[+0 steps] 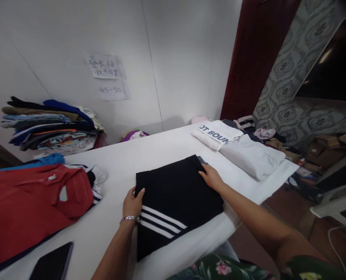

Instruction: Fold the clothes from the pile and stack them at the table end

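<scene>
A black garment with white stripes (pixel 173 190) lies folded on the white table (pixel 117 155) in front of me; its exact kind is hard to tell in this fold. My left hand (pixel 132 204), wearing a silver bracelet, grips its left edge with the thumb on top and the fingers out of sight beneath. At the upper right edge, my right hand (pixel 210 177) pinches the cloth the same way. A bit of grey-blue fabric (pixel 201 160) peeks out behind the garment near that hand.
Left of me lie a red collared shirt (pixel 38 206) on other clothes and a black phone (pixel 53 262). A clothes stack (pixel 53 124) stands beyond the table. Folded white and grey garments (pixel 248 153) rest at the right. A white plastic stool (pixel 336 210) is on the floor.
</scene>
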Tool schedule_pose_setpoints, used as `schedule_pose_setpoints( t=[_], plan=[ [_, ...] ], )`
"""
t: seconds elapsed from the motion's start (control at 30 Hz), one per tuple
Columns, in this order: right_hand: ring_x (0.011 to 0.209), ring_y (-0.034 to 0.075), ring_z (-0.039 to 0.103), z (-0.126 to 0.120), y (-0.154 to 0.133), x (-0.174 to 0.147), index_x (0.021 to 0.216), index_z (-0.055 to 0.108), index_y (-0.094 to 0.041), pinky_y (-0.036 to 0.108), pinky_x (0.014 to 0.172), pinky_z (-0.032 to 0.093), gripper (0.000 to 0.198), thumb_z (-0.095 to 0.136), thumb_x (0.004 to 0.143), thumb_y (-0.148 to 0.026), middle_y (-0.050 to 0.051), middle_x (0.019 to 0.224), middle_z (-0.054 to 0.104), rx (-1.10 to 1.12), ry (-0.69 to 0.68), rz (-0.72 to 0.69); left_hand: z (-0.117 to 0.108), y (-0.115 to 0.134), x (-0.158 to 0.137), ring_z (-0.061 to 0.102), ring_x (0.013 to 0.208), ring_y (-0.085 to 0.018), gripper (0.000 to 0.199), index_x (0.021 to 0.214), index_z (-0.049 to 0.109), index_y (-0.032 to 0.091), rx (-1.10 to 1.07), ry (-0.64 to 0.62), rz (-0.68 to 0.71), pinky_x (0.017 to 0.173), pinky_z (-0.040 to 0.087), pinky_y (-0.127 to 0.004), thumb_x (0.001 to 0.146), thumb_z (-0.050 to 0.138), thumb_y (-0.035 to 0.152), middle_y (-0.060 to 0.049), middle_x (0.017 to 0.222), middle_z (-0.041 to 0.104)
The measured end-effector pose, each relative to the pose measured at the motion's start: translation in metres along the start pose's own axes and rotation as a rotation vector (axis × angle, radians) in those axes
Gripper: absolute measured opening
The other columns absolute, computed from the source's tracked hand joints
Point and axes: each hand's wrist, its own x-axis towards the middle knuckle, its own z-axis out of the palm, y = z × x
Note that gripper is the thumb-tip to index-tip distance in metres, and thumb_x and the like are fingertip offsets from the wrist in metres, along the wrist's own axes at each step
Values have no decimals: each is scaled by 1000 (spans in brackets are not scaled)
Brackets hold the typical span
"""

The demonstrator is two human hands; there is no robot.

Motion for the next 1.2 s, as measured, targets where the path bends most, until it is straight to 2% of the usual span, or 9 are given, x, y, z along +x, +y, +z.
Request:
schedule_pose_setpoints(
  t=[0.17, 0.3, 0.4, 0.5, 0.63, 0.73, 0.9, 1.07, 1.2],
  plan=[
    [108, 28, 55, 1, -3, -1, 129, 50, -13, 36, 92, 41, 43, 44, 92, -35, 17, 116, 57, -116, -63, 51, -1, 1, -2, 63, 104, -27, 48, 122, 56, 16, 184, 15, 43, 90, 47, -37, 80, 55, 40, -13, 110, 68],
    [114, 29, 51, -7, -12, -4, 139, 39, -16, 39, 95, 40, 53, 48, 90, -34, 17, 126, 53, -147, -14, 38, -1, 0, -2, 63, 103, -27, 51, 125, 53, 15, 218, -1, 40, 88, 47, -36, 82, 51, 43, -13, 110, 68],
    [133, 30, 33, -11, -37, -10, 144, 32, -16, 44, 107, 29, 60, 49, 89, -35, 16, 144, 38, -113, 48, -195, -1, -1, -1, 63, 101, -27, 52, 125, 52, 14, 231, -11, 33, 87, 47, -36, 82, 50, 44, -14, 108, 68],
    [142, 27, 15, -8, -74, -15, 146, 28, -18, 46, 114, 15, 64, 44, 91, -46, 12, 154, 22, -48, -8, -478, -1, -1, -1, 63, 100, -29, 54, 126, 52, 14, 281, 0, 47, 85, 48, -38, 82, 49, 45, -14, 105, 69],
    [144, 25, 5, 0, -109, -6, 148, 24, -19, 48, 115, 8, 69, 38, 91, -55, 10, 156, 14, -39, -48, -604, -3, 0, -4, 64, 96, -30, 55, 127, 51, 13, 352, -1, 60, 82, 48, -38, 83, 47, 46, -14, 98, 70],
    [144, 26, 3, 9, -100, 14, 147, 26, -16, 48, 115, 3, 72, 36, 90, -59, 11, 156, 14, -93, -69, -572, -5, -1, -7, 64, 93, -30, 55, 129, 49, 13, 402, -13, 67, 80, 48, -38, 84, 45, 46, -13, 94, 70],
    [143, 29, 11, 29, -54, 45, 145, 31, -12, 51, 114, 6, 77, 33, 89, -64, 12, 154, 21, -163, -300, -309, -5, 2, -13, 65, 93, -31, 56, 133, 44, 16, 507, -59, 58, 78, 48, -39, 85, 42, 47, -14, 100, 69],
    [144, 28, 8, 38, -45, 53, 146, 29, -14, 51, 114, 4, 80, 31, 87, -67, 10, 155, 19, -124, -319, -299, -5, 7, -17, 64, 100, -30, 55, 134, 41, 17, 539, -87, 40, 82, 48, -39, 87, 39, 45, -15, 114, 66],
    [143, 26, 14, 23, -45, 53, 142, 39, -17, 47, 116, 9, 74, 36, 87, -65, 9, 153, 26, 42, -332, -281, -6, 8, -18, 63, 101, -30, 55, 135, 40, 18, 550, -78, 28, 82, 48, -39, 88, 38, 46, -14, 114, 66]
  ],
)
